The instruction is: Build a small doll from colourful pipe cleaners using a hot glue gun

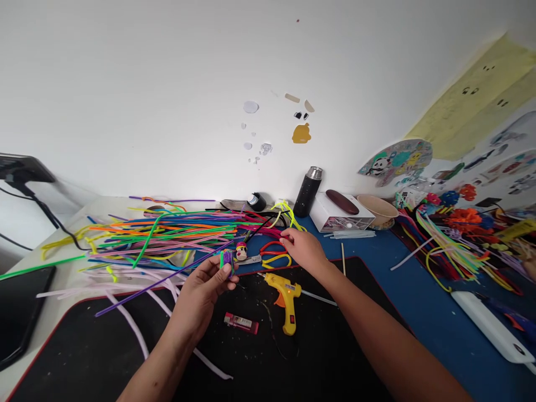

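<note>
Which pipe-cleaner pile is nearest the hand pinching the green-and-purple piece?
The left pile, just beyond the left hand; the right pile lies much farther away, past the bowl.

Bundle [227, 262] in left hand [203, 290], right hand [304, 251] by scissors [252, 260]

Pinching the purple-green bundle between thumb and fingers; holding the right hand close by the scissors' handles. On the near mat [330, 357], a glue gun [288, 296] with a lighter [242, 323] to its left. Far left, pipe cleaners [180, 226]; farther right, a flask [307, 192].

A small purple-and-green pipe-cleaner bundle [226, 259] is held pinched; toward its three o'clock, scissors [254, 259] with red and yellow handles lie pointing to nine o'clock.
</note>
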`<state>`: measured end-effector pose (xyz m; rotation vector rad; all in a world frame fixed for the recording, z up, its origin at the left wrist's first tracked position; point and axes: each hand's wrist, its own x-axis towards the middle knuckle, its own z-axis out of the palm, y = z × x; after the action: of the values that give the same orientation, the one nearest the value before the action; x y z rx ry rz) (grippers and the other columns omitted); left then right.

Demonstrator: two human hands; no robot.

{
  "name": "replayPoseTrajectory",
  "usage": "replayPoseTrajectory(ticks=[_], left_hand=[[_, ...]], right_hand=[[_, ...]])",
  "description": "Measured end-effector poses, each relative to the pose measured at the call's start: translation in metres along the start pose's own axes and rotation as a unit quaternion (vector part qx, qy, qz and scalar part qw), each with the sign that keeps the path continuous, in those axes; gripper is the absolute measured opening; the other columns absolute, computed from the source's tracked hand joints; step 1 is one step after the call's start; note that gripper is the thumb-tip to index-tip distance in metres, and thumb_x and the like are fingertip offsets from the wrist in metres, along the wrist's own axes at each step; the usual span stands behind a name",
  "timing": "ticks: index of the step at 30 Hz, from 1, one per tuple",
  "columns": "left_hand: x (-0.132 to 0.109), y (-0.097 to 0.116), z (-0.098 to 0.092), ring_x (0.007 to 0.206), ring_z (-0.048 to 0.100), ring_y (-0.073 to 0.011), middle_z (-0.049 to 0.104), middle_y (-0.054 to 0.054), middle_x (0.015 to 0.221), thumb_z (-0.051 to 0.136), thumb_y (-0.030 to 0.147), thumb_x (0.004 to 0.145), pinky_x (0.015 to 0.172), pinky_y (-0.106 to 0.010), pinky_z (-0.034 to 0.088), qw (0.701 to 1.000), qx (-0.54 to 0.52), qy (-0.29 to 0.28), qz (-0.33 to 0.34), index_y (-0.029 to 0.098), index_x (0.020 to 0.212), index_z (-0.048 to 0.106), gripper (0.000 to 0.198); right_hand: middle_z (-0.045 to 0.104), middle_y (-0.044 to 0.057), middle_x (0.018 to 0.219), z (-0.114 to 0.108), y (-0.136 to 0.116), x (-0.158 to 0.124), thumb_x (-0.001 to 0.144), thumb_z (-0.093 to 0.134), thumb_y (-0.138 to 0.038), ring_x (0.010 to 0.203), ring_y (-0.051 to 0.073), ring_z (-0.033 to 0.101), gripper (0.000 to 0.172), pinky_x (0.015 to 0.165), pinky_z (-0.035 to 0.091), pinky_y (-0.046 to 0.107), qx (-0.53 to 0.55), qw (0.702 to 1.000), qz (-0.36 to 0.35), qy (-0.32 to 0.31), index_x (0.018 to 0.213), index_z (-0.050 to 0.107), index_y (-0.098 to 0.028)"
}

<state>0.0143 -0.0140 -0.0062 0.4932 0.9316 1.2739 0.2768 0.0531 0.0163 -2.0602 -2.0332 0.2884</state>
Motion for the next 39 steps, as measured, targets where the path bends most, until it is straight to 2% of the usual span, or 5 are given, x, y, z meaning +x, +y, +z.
replayPoseTrajectory(ticks=[10,18,23,31,39], left_hand=[[-0.002,0.0,0.0,0.065,0.07,-0.0149,0.07,0.0,0.079,0.106,0.038,0.054,0.058,-0.023,0.058,1.0,0.006,-0.023,0.006,0.016,0.087,0.074,0.05],[-0.013,-0.005,0.007,0.065,0.069,-0.0146,0.072,-0.002,0.083,0.1,0.048,0.066,0.059,-0.025,0.056,0.97,0.123,-0.199,-0.065,0.016,0.094,0.076,0.049],[-0.016,-0.007,0.008,0.065,0.068,-0.0145,0.071,-0.001,0.08,0.099,0.048,0.067,0.058,-0.024,0.055,0.964,0.132,-0.219,-0.073,0.017,0.095,0.075,0.048],[-0.011,-0.006,0.004,0.065,0.069,-0.017,0.073,-0.005,0.084,0.099,0.043,0.067,0.058,-0.026,0.056,0.976,0.113,-0.177,-0.048,0.017,0.098,0.08,0.044],[-0.009,-0.003,0.003,0.067,0.069,-0.0146,0.072,-0.005,0.083,0.101,0.039,0.065,0.06,-0.023,0.056,0.989,0.049,-0.129,-0.044,0.016,0.088,0.079,0.039]], right_hand=[[0.082,0.012,0.108,0.008,-0.013,0.026,0.104,0.06,-0.028,0.105,0.031,0.076,0.025,0.084,0.05,0.036,-0.123,0.992,-0.011,-0.015,0.123,0.075,-0.022],[0.082,0.01,0.103,0.007,-0.015,0.027,0.105,0.059,-0.029,0.098,0.028,0.075,0.021,0.078,0.047,0.033,-0.13,0.991,-0.011,-0.024,0.103,0.079,-0.023],[0.081,0.008,0.094,-0.002,-0.016,0.023,0.104,0.06,-0.033,0.088,0.026,0.074,0.021,0.071,0.043,0.031,-0.094,0.996,-0.006,-0.004,0.102,0.079,-0.024],[0.077,0.002,0.081,-0.013,-0.004,0.01,0.099,0.061,-0.036,0.073,0.02,0.068,0.021,0.063,0.041,0.029,0.076,0.997,-0.017,0.025,0.092,0.076,-0.023],[0.042,-0.008,0.051,-0.023,0.019,-0.005,0.086,0.066,-0.061,0.043,0.012,0.036,0.039,0.044,0.028,0.027,0.388,0.917,0.066,0.061,0.078,0.062,-0.023]])
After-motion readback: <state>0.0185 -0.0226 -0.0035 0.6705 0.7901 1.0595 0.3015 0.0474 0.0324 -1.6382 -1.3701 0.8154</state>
